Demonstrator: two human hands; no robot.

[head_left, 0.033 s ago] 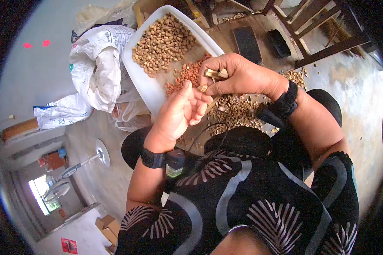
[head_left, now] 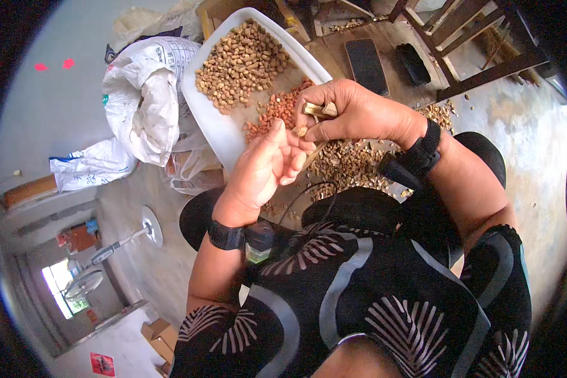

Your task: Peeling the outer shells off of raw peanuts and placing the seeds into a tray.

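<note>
Seemingly spread under everything, a wooden tabletop (head_left: 329,49), perhaps for keeping all of it in reach. Left of the tray, a white sack (head_left: 142,94), crumpled and slumped, maybe parked there to be near yet out of the way. Slanted across the tabletop, a white tray (head_left: 209,135), with a raised rim likely useful for stopping small loose things from rolling off. Just beside it, to the right, a scatter of shells (head_left: 349,167), probably left outside so as not to foul the contents. At the tray's far end, unshelled peanuts (head_left: 242,66); closer to the hands and mostly apart from these, red kernels (head_left: 278,112), likely separated to avoid mixing. Over the tray's near right edge, the right hand (head_left: 349,113), curled firmly round a pale tool, perhaps for a strong squeeze. Facing it, the left hand (head_left: 261,164), palm up, thumb raised, fingers loosely bent, maybe for steadying or catching. Beyond the right hand, a phone (head_left: 366,67), flat and clear of the shells, presumably for safety. Jutting from the right fist, the tool (head_left: 314,109). Smallest, at the meeting of left fingertips and right thumb, a peanut (head_left: 301,131), probably there for control from both sides. Cannot tell whether gripped by the left fingertips.
</note>
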